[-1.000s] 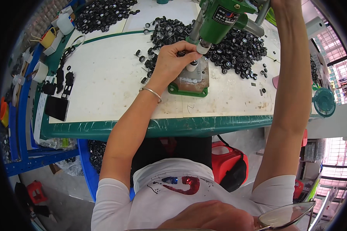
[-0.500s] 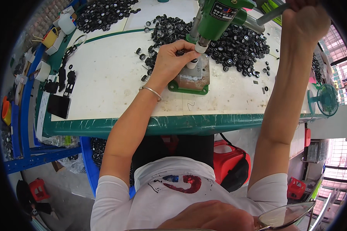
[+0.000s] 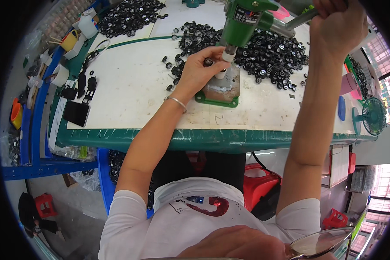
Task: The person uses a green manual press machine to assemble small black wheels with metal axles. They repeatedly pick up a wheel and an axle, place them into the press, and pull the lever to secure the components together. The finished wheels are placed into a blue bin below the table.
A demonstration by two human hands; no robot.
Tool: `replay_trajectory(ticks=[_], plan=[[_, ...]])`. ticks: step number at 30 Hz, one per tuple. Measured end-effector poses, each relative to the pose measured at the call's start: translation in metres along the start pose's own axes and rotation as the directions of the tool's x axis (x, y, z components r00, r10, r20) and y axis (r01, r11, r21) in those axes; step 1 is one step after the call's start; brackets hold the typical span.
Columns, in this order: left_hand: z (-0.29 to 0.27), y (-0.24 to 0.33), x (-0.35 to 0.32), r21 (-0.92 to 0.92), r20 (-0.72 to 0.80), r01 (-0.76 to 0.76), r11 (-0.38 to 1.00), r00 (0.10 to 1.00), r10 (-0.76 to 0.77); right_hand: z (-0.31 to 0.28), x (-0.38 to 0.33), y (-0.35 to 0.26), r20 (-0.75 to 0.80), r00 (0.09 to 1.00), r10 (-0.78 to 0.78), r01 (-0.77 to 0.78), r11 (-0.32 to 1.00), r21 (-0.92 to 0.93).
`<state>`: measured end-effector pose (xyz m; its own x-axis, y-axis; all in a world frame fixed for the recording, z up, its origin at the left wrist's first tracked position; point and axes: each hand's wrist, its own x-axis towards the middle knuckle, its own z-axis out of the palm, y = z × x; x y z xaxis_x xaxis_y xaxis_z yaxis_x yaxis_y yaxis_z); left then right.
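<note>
A green hand-lever press [image 3: 242, 21] stands on the far side of the table, its metal base plate [image 3: 229, 89] below. My left hand [image 3: 197, 71] reaches in beside the white press tip [image 3: 228, 56]. Its thumb and index finger close around a small piece at the white post [image 3: 221, 74], mostly hidden by the fingertips. A small black wheel [image 3: 208, 62] shows inside the curled fingers of the same hand. My right hand [image 3: 340, 28] is raised at the upper right, its fingers wrapped round the press lever [image 3: 303, 19].
Piles of small black wheels [image 3: 273, 56] lie behind and around the press, with another heap [image 3: 128, 17] at the far left. A dark phone [image 3: 76, 113] rests at the table's left. The green fan [image 3: 372, 116] stands at the right edge, and a blue shelf rack [image 3: 37, 130] flanks the left.
The whole view has shifted slightly, moving the table rightward in the picture. My right hand has moved a little left relative to the press with the lever. The wheel in my left hand shows more clearly.
</note>
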<state>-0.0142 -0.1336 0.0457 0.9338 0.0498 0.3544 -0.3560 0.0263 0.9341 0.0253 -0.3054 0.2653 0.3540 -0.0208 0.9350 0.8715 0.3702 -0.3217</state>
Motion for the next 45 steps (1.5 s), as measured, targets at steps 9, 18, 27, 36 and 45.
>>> replay_trajectory(ticks=[9, 18, 27, 36, 45], plan=[[-0.032, -0.004, 0.006, -0.449, -0.133, 0.093, 0.889, 0.976, -0.169, -0.029, 0.053, 0.085, -0.143, 0.812, 0.567, -0.564, 0.823, 0.060], [-0.120, 0.011, -0.043, -0.598, -0.015, 0.381, 0.706, 0.874, -0.485, -0.035, 0.017, 0.092, -0.097, 0.776, 0.623, -0.614, 0.781, 0.113], [-0.122, 0.024, -0.068, 0.422, -0.118, 0.462, 0.780, 0.881, -0.458, -0.120, -0.124, 0.031, -0.197, 0.596, 0.779, -0.689, 0.369, -0.624], [-0.104, 0.010, -0.051, 0.667, -0.107, 0.326, 0.669, 0.931, -0.348, -0.137, -0.219, 0.025, 0.028, 0.590, 0.807, -0.235, 0.205, -0.950], [-0.109, 0.027, -0.049, 0.008, -0.209, 0.403, 0.915, 0.896, -0.392, -0.100, -0.231, 0.033, 0.010, 0.696, 0.718, -0.183, 0.190, -0.965]])
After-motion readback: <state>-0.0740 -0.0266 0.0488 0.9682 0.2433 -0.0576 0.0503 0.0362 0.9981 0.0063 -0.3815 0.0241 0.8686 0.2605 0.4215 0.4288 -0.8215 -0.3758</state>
